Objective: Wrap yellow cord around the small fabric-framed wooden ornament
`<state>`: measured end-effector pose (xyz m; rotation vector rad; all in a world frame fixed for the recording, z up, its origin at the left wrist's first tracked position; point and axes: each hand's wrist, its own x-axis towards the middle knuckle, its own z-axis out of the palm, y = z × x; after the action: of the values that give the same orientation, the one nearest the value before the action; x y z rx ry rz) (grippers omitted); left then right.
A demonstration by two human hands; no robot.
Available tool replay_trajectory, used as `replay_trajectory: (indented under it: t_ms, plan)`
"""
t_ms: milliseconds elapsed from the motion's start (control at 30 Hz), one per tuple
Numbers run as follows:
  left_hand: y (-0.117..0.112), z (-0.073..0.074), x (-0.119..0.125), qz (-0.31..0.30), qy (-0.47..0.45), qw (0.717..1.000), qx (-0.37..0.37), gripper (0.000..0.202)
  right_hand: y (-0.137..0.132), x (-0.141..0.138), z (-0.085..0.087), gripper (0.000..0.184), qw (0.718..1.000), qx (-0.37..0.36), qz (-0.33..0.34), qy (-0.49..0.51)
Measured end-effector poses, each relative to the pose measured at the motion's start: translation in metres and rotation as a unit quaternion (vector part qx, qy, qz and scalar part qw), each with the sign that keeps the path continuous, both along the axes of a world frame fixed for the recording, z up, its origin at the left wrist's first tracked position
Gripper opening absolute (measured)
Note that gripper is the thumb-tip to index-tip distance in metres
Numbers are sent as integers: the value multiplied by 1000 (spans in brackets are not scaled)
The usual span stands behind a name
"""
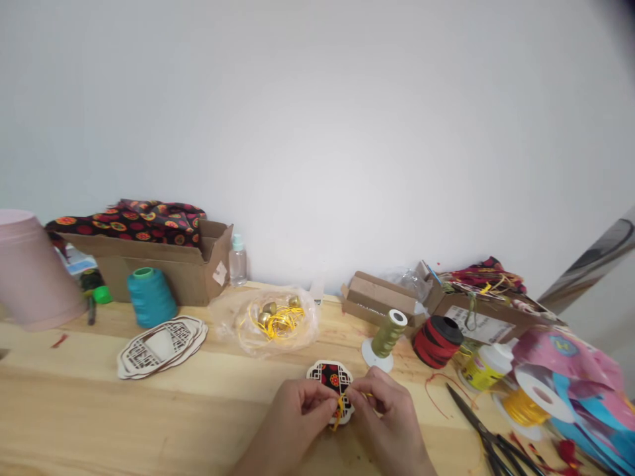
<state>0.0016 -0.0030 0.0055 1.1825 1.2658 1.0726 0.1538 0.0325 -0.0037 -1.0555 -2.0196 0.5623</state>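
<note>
Both my hands meet low in the middle of the wooden table (99, 410). My left hand (292, 416) and my right hand (387, 410) pinch a thin yellow cord (340, 404) between their fingertips. The cord lies over a small wooden lattice ornament (330, 375) faced with black and red patterned cloth, which rests on the table just behind my fingers. Fingers of both hands are closed in a pinch.
A stack of wooden lattice cut-outs (161, 345) lies left. Behind are a teal thread cone (149, 297), a bag of gold bells (272, 318), an olive spool (387, 334), a red ribbon roll (436, 340), cardboard boxes (163, 264), glue bottle (483, 367) and black scissors (489, 433).
</note>
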Motion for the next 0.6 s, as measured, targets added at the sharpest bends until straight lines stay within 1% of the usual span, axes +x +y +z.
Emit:
replay_trajectory:
  t_ms: [167,267,467,600]
  plan:
    - [-2,1,-1,-1,38,999,24,26,1,0,1,17,1000,-10,13,12]
    - [-3,2,1,-11,36,999,33,28,0,0,1,18,1000,1,8,13]
    - [-5,6,5,-12,31,999,33,29,-3,-3,0,18,1000,17,-21,8]
    - [-5,6,5,1,26,999,37,27,-2,-2,3,19,1000,20,-16,11]
